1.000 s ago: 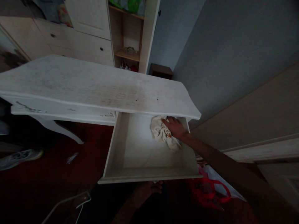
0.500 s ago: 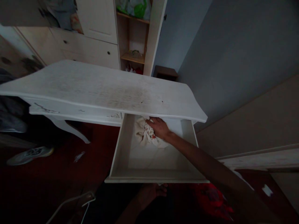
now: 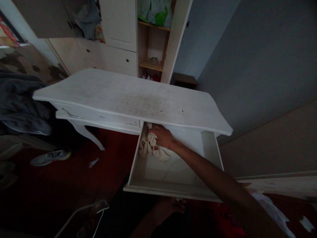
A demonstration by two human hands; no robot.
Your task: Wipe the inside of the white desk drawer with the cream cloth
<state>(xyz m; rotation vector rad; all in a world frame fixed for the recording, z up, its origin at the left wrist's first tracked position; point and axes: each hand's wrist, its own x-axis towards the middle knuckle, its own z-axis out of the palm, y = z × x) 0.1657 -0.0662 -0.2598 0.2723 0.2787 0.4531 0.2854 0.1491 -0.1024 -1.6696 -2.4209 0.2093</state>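
A white drawer (image 3: 173,193) is pulled out from the white desk (image 3: 109,82). Inside it, my right hand (image 3: 162,136) is closed on a crumpled cream cloth (image 3: 158,152) with small reddish-brown patterns, against the drawer's back left corner. The hand covers part of the cloth, and its fingertips are partly hidden in the folds. Below the drawer front, in dark shade, my left hand (image 3: 168,208) has its fingers curled at the small drawer knob (image 3: 179,199).
Behind the desk stands a white wardrobe (image 3: 119,29) with open shelves holding plastic bags (image 3: 159,15). A grey garment (image 3: 27,102) hangs at the left, above a shoe (image 3: 51,158) on the red floor. A white cable (image 3: 74,216) runs at lower left; a grey wall (image 3: 260,59) borders the right.
My right hand has moved the cloth leftward inside the drawer, up to its left side. My left hand stays at the knob. The view has swung a little to the left.
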